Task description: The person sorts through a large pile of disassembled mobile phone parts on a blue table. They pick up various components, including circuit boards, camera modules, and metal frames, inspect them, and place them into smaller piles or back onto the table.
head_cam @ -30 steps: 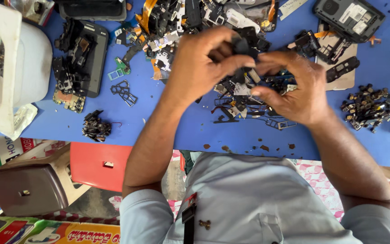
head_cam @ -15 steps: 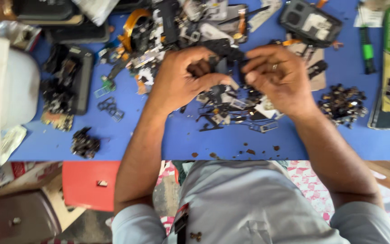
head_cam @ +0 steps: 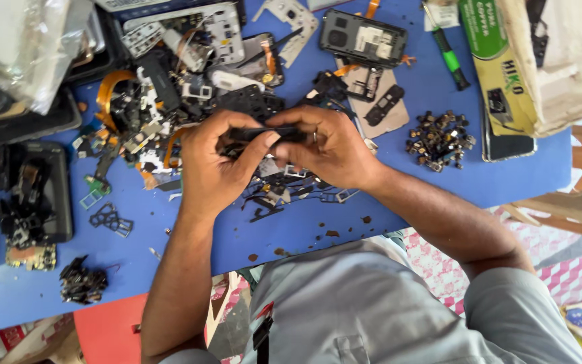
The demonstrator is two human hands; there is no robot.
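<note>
Both hands meet over the middle of a blue table (head_cam: 399, 195) and pinch one thin black phone part (head_cam: 256, 133) held level between them. My left hand (head_cam: 217, 165) grips its left end with thumb and fingers. My right hand (head_cam: 328, 148), with a ring on one finger, holds the right end. Under the hands lies a heap of small black and silver phone scraps (head_cam: 284, 192). What kind of part it is cannot be told.
Broken phone boards and orange flex cables (head_cam: 170, 87) pile up behind the hands. A dismantled phone body (head_cam: 362, 37) and a green-handled screwdriver (head_cam: 449, 57) lie at the back, small black parts (head_cam: 439, 138) to the right, a cardboard box (head_cam: 540, 61) far right, a black tray (head_cam: 35, 195) left.
The view has swung so the table sits more to the left and lower. Both hands stay together on the black part, now held flatter between the fingertips.
</note>
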